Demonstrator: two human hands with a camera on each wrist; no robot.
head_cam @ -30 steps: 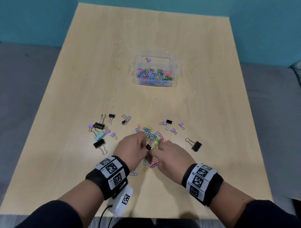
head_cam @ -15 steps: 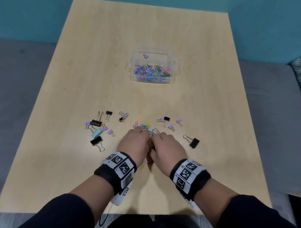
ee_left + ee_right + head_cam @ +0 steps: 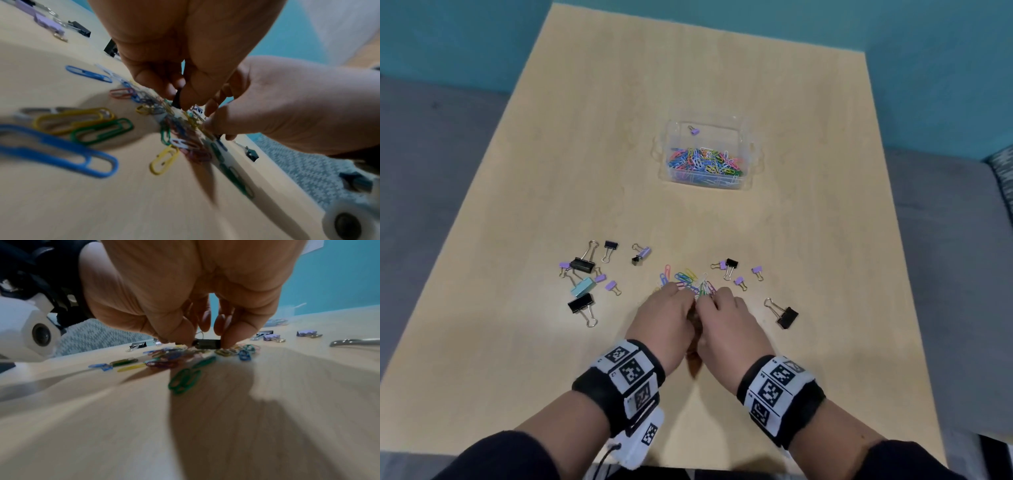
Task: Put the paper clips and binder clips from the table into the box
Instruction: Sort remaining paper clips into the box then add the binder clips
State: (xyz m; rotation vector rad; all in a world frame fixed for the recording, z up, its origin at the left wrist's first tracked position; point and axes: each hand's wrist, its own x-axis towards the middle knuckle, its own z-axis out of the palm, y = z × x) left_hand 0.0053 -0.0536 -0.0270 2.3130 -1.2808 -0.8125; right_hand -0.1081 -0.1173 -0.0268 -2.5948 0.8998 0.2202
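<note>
Both hands meet over a pile of coloured paper clips (image 3: 685,277) at the table's near middle. My left hand (image 3: 664,315) has its fingers curled and pinches a small black binder clip (image 3: 177,99) at the pile's top. Pressed against it, my right hand (image 3: 726,318) curls its fingers into the paper clips (image 3: 180,129). That black clip (image 3: 207,344) shows between the fingertips in the right wrist view. The clear box (image 3: 664,164) stands farther back, holding many paper clips and one purple binder clip (image 3: 693,130).
Black, purple and light-blue binder clips (image 3: 582,265) lie scattered left of the hands. Small black and purple ones (image 3: 731,263) lie to the right, with a larger black clip (image 3: 787,317) beyond. Bare wooden table (image 3: 585,137) separates the pile from the box.
The two hands have closed in on each other over the pile and now touch. The loose clips that lay near the wrists are now hidden under the hands.
</note>
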